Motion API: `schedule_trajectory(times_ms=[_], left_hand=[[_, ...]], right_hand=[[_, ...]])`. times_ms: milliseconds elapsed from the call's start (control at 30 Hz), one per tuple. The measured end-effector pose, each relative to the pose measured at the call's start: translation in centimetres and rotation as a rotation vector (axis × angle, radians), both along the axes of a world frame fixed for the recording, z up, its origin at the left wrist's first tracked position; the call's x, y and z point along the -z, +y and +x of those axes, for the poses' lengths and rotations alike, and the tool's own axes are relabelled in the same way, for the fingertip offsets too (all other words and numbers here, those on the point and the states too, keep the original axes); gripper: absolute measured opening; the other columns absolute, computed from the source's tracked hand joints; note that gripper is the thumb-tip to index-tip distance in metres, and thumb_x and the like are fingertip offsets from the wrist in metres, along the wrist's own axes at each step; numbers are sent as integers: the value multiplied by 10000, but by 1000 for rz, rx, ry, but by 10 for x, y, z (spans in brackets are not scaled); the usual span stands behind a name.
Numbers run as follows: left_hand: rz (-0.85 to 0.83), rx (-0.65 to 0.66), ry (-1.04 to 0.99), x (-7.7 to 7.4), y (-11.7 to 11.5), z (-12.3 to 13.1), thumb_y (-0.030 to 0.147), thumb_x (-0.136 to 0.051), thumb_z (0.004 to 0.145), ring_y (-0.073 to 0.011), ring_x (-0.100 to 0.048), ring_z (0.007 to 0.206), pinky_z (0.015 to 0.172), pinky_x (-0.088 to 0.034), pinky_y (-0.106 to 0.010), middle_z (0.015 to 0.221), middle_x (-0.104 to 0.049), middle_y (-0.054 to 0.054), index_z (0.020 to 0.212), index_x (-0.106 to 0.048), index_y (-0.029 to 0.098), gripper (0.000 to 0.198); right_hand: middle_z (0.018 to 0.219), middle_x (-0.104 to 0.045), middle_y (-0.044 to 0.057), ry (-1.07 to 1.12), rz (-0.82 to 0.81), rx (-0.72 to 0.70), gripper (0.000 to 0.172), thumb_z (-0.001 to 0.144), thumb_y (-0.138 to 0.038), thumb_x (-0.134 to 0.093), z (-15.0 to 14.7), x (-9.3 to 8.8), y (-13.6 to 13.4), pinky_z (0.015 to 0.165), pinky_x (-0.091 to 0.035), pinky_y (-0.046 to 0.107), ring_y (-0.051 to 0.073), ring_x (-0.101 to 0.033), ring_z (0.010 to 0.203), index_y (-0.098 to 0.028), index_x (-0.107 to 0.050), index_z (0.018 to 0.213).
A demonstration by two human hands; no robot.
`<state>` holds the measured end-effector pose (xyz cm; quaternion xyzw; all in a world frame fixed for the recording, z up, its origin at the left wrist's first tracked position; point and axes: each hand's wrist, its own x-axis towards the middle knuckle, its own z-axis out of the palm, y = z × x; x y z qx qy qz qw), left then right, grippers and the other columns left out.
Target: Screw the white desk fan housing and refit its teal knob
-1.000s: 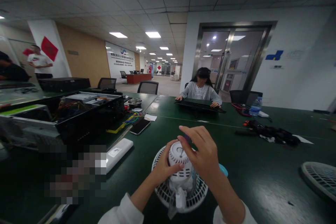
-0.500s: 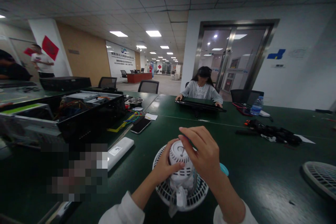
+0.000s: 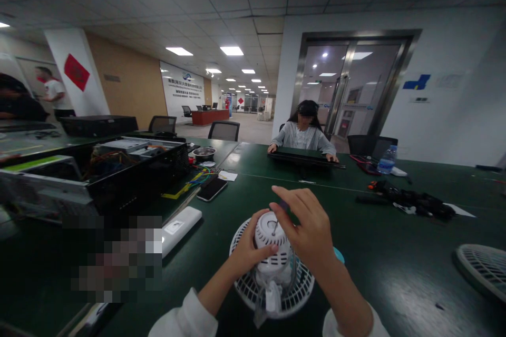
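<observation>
My left hand (image 3: pixel 251 242) wraps the white vented motor housing of a small desk fan (image 3: pixel 272 234), which stands over the fan's round white wire grille (image 3: pixel 253 287). My right hand (image 3: pixel 308 226) is above the housing, its fingers pinching a small screwdriver with a dark purple handle (image 3: pixel 283 205). The thin metal shaft (image 3: pixel 274 226) runs down into a hole in the top of the housing. A teal round part (image 3: pixel 339 255) shows from under my right wrist, mostly hidden.
A second white fan grille (image 3: pixel 484 268) lies at the right. On the dark green table are an open computer case (image 3: pixel 134 168), a phone (image 3: pixel 212 189), a white power strip (image 3: pixel 179 230), and black cables (image 3: pixel 415 201). A seated person works at a laptop (image 3: pixel 304 159) across the table.
My right hand has risen slightly, showing more of the screwdriver handle. The standing person in a white shirt at the far left has moved further left. The fan has not visibly moved.
</observation>
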<state>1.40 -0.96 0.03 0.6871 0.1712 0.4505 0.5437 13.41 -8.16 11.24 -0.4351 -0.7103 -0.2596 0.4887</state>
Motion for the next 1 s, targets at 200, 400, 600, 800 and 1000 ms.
schedule_trajectory(times_ms=[200, 400, 600, 800, 1000], left_hand=[[18, 4, 4, -1, 0, 0, 417, -732, 656, -302, -445, 1192, 1036, -328, -421, 1270, -492, -96, 1272, -396, 191, 737], [19, 5, 4, -1, 0, 0, 425, -725, 657, -305, -458, 1176, 1031, -333, -430, 1253, -507, -98, 1259, -402, 184, 724], [-4, 16, 3, -2, -1, 0, 422, -727, 655, -309, -443, 1196, 1027, -338, -427, 1275, -483, -108, 1275, -374, 186, 752], [12, 5, 3, 1, 1, 1, 416, -729, 657, -307, -439, 1196, 1040, -321, -426, 1274, -486, -96, 1262, -391, 192, 729], [-5, 5, 5, -1, 0, 1, 414, -732, 647, -317, -434, 1200, 1043, -315, -436, 1288, -468, -116, 1273, -382, 173, 757]], right_hand=[[916, -662, 54, 34, -79, -150, 423, 871, -96, -407, 1, -4, -4, 736, -510, 328, 168, -591, 860, -217, -488, 1268], [806, -651, 78, 10, -21, -12, 187, 847, -184, -537, 1, -1, -1, 662, -495, 325, 187, -574, 757, -148, -632, 1004], [947, -659, 67, 32, -80, -142, 400, 863, -87, -418, 1, -5, -6, 760, -505, 317, 165, -583, 891, -180, -507, 1242], [811, -654, 69, -3, -21, -24, 215, 853, -179, -531, 1, -1, -2, 665, -492, 317, 177, -569, 742, -146, -614, 1049], [972, -652, 76, 43, -120, -140, 395, 876, -114, -415, 2, -3, -5, 762, -500, 318, 171, -574, 910, -165, -482, 1262]])
